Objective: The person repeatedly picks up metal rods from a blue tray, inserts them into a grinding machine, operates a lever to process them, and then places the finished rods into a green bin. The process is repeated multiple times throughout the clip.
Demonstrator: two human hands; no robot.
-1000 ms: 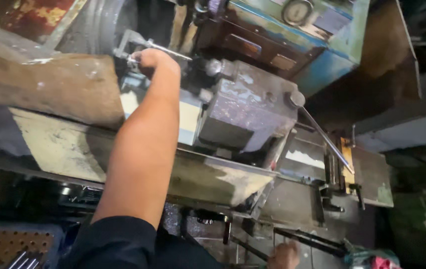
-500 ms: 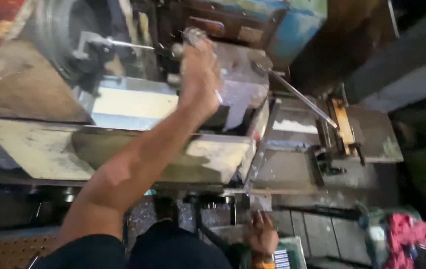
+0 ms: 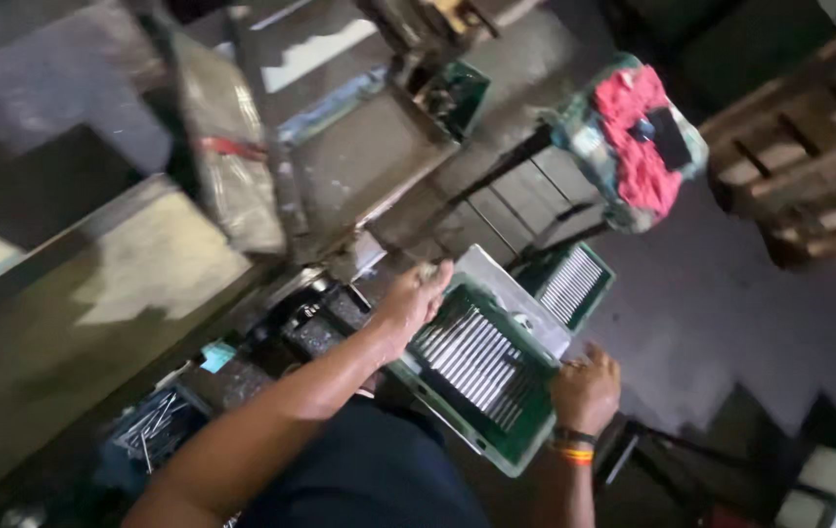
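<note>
- We see our left hand [image 3: 416, 298] at the centre of the frame, fingers curled over the far rim of a green tray [image 3: 481, 445]; it looks like a grasp on that rim, though blur hides the fingertips.
- Our right hand [image 3: 586, 389] sits at the lower right of centre, clenched on the tray's near-right edge, with a banded bracelet [image 3: 574, 452] at the wrist.
- The green tray lies just below centre, tilted in the frame, and carries a row of thin metal rods [image 3: 476, 354] lying side by side.
- A second green tray [image 3: 574, 284] with similar rods sits just beyond it, toward the upper right.
- A bundle of red and pale cloth [image 3: 636, 137] sits at the upper right.
- Grimy machine parts [image 3: 242, 186] fill the upper left, blurred.
</note>
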